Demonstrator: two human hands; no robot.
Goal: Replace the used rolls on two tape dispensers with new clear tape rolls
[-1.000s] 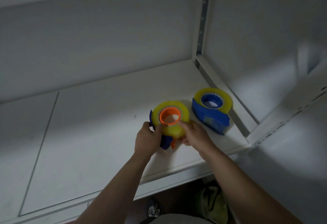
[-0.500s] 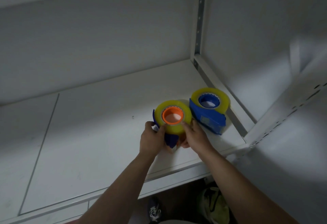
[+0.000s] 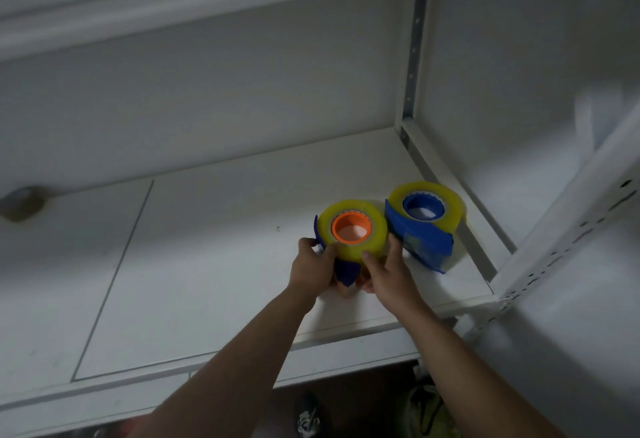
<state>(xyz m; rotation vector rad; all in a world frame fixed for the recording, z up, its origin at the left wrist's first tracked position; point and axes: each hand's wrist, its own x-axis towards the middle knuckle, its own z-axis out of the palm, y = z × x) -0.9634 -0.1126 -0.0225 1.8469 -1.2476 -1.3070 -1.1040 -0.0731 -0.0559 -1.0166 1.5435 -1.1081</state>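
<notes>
On the white shelf (image 3: 207,264) lies a dark blue tape dispenser (image 3: 344,269) carrying a yellowish clear tape roll (image 3: 375,229) on an orange hub (image 3: 351,228). My left hand (image 3: 313,268) grips its left side and my right hand (image 3: 384,273) grips its right side, thumbs on the roll. Just to the right, touching or nearly touching, sits a second blue dispenser (image 3: 420,242) with a clear tape roll (image 3: 453,209) around a blue hub (image 3: 423,207).
The shelf's right rail (image 3: 446,195) and a perforated upright post (image 3: 554,247) stand close behind the second dispenser. A rear upright (image 3: 414,49) rises at the back corner. A dull round object (image 3: 20,203) lies at the far left. Shoes and a bag show below the shelf.
Both hands have slid the orange-hub dispenser a little right and back, so it now sits against the blue-hub dispenser. The view has shifted slightly.
</notes>
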